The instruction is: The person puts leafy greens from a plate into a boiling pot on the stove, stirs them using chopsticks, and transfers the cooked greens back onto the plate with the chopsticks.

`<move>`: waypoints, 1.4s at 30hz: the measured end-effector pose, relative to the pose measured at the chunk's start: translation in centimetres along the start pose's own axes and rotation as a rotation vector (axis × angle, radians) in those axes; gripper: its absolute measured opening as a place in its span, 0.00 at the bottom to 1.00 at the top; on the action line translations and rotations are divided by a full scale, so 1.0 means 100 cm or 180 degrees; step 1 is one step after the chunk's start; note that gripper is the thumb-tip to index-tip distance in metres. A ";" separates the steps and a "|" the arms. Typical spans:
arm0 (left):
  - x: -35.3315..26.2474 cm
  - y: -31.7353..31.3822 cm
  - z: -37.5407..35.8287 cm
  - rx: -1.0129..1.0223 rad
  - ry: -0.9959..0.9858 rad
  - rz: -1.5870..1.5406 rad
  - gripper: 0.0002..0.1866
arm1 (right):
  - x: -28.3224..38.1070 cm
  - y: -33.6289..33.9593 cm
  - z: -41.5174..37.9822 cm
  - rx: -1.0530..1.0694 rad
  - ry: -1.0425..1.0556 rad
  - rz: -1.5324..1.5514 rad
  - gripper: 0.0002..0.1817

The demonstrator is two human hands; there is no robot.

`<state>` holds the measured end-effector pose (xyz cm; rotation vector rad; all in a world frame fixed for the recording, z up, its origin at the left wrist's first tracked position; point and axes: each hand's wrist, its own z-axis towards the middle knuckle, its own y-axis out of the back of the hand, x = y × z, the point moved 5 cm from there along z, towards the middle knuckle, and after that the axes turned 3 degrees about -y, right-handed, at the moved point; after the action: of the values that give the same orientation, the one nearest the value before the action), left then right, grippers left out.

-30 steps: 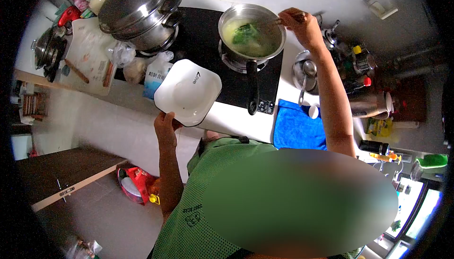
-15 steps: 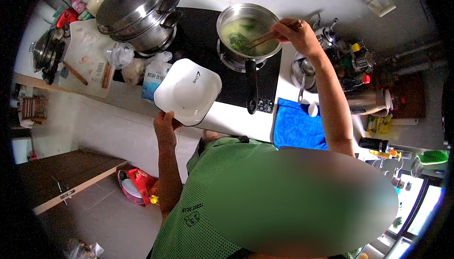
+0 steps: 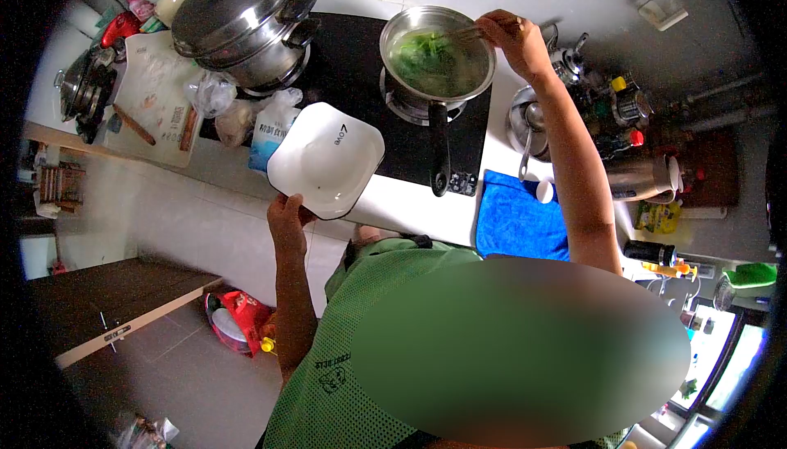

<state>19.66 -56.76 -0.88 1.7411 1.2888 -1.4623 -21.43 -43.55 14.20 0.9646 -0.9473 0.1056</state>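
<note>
The left hand (image 3: 287,218) pinches one corner of a white bowl (image 3: 328,162), thumb over the rim, off to one side of the saucepan (image 3: 426,16). The right hand (image 3: 516,43) has its fingers closed around chopsticks (image 3: 466,36) above the saucepan's far side, their tips angled in toward leafy greens (image 3: 422,54) in cloudy liquid. The saucepan sits on the cooktop (image 3: 352,63), its black handle (image 3: 440,150) pointing toward the person.

With one corner carrying all its weight, the bowl could tip or slip if anything heavy landed in it. The greens look wet and slack, so they could slide off the chopsticks and splash. Bowl and saucepan are apart, so drips could fall on the cooktop between them. A sleeve or the shirt (image 3: 393,301) catching the handle could swing the saucepan.

The fingers beneath the bowl are hidden, and the chopstick tips are lost among liquid and glare; they seem to touch the greens, though the view is too poor to be sure. A blurred patch covers much of the shirt.
</note>
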 end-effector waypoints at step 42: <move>0.021 0.001 0.010 0.0197 0.0114 0.0074 0.15 | 0.016 -0.030 -0.038 0.0278 -0.0656 0.0891 0.14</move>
<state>19.20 -56.94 -3.10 1.8238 1.2495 -1.4787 -16.65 -43.00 12.56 0.9303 -1.2742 0.2894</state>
